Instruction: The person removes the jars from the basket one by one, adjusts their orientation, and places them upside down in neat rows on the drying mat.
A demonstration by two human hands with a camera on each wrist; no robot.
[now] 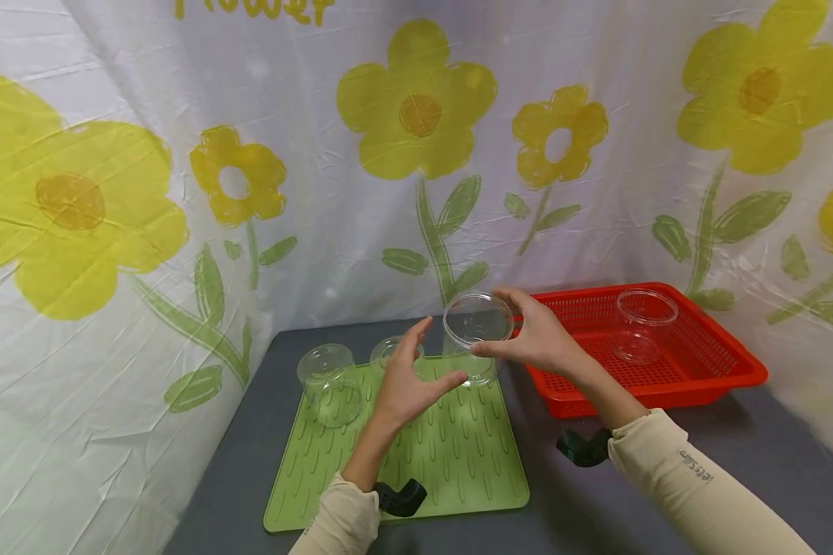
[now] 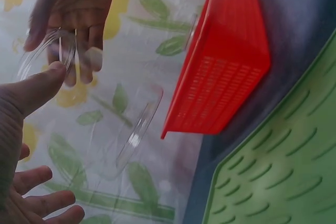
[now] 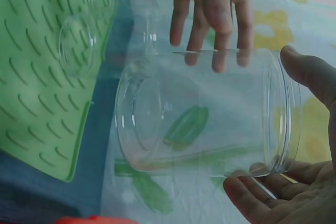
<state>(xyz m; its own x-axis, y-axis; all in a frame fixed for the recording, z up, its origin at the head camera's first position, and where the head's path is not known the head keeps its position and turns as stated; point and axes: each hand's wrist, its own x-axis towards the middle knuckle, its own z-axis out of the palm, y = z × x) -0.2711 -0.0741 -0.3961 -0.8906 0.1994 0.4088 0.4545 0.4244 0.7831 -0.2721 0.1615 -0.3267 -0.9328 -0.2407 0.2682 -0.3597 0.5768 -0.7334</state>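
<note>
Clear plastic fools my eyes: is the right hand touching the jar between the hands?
Touching. The right wrist view shows the right hand holding the clear jar near its rim, thumb on one side, fingers opposite.

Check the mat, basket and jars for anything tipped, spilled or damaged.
Nothing stands out. Two jars stand upright on the green mat, a third jar in the red basket; the right hand holds a fourth jar near its rim. Tiny cracks I can't judge.

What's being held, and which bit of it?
The right hand holds a clear jar by its rim. I can't tell whether the left hand touches it.
</note>
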